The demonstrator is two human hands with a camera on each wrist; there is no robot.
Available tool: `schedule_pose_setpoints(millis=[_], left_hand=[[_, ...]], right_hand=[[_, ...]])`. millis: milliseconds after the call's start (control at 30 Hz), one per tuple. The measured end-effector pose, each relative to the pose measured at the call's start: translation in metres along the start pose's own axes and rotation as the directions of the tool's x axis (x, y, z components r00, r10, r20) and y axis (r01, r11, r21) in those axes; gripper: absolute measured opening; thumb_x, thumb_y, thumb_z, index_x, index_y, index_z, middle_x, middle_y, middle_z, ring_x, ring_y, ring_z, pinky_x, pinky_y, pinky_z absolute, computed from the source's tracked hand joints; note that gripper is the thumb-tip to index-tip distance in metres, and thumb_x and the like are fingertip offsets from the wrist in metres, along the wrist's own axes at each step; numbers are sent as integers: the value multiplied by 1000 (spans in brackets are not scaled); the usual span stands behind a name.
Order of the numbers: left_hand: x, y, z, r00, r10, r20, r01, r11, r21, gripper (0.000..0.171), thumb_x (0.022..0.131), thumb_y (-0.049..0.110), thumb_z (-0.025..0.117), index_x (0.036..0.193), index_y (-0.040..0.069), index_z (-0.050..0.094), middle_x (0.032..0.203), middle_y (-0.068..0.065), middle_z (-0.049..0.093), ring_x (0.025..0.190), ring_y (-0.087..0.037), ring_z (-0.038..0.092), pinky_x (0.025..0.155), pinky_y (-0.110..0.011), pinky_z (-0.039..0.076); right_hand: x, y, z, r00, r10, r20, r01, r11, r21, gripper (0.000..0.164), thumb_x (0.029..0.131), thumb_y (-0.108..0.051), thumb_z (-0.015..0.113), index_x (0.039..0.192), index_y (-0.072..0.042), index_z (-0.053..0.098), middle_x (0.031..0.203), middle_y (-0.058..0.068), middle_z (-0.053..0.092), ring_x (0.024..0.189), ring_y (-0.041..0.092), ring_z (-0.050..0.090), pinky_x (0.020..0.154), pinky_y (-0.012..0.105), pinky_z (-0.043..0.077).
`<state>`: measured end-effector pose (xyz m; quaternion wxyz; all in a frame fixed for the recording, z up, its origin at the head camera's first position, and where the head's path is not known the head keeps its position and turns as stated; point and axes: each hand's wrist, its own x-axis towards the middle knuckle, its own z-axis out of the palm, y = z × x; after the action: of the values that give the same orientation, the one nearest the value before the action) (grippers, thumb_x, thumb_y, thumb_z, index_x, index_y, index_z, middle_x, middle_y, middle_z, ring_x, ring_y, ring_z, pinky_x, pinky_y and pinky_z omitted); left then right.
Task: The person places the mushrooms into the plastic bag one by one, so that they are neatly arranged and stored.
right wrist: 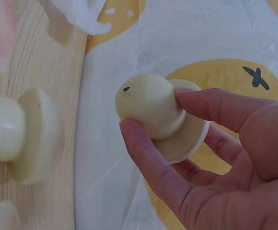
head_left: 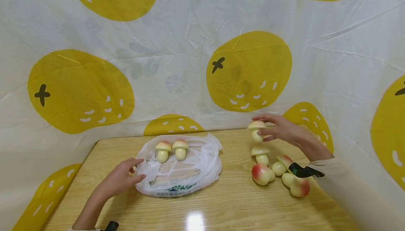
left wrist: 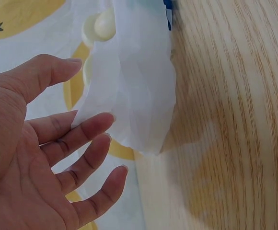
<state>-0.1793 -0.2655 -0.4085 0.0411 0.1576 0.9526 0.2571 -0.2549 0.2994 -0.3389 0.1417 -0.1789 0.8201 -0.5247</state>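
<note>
Pinching a pale, red-tinged mushroom (head_left: 256,126) by its stem between thumb and fingers of the right hand (head_left: 281,129), raised above the far right part of a wood-grain table (head_left: 237,206). Held apart from four loose mushrooms (head_left: 262,174) clustered near the right sleeve (head_left: 351,185). Reaching with the left hand (head_left: 118,177), thumb wide of loosely bent fingers, to the left edge of a white plastic bag (head_left: 212,166) with green print along its front. Showing two further mushrooms (head_left: 163,154) side by side toward the bag's back, before a cloth (head_left: 177,90) patterned with large yellow fruit.
</note>
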Motion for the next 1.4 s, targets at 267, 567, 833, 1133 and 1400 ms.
schedule_pose_setpoints(millis=[267,567,833,1133,1400], left_hand=[[0,0,0,1000,-1,1,1,1000,-3,60,91,31,77,138,-2,59,121,-11,65,91,-20,58,71,-33,49],[0,0,-1,1000,-10,3,10,1000,-4,61,91,32,77,138,-2,59,123,-11,64,92,-20,58,71,-33,49],[0,1,-1,1000,-14,0,14,1000,-6,61,90,31,77,138,-2,59,124,-12,64,93,-21,58,71,-34,49],[-1,0,-1,1000,-17,0,17,1000,-7,60,91,31,77,138,-2,60,122,-11,64,92,-21,57,71,-32,48],[-1,-1,0,1000,-17,-1,17,1000,-7,61,90,31,78,138,-1,60,120,-10,64,91,-19,56,70,-31,48]], right_hand=[[11,-12,11,999,-18,26,18,1000,2,59,96,-8,70,149,-3,46,147,28,38,107,33,65,82,46,59],[22,-20,22,999,-25,39,23,999,45,60,94,-6,72,148,-3,47,145,27,40,105,31,66,83,47,59],[29,-22,33,999,-30,42,28,999,38,60,93,-7,74,147,-4,49,145,25,42,104,30,67,83,46,59],[37,-28,43,998,-32,61,29,999,44,59,92,-8,75,146,-5,51,146,23,42,102,30,68,83,46,59],[43,-32,51,997,-49,68,46,998,37,58,91,-8,76,144,-6,53,146,23,44,102,28,68,84,50,58]])
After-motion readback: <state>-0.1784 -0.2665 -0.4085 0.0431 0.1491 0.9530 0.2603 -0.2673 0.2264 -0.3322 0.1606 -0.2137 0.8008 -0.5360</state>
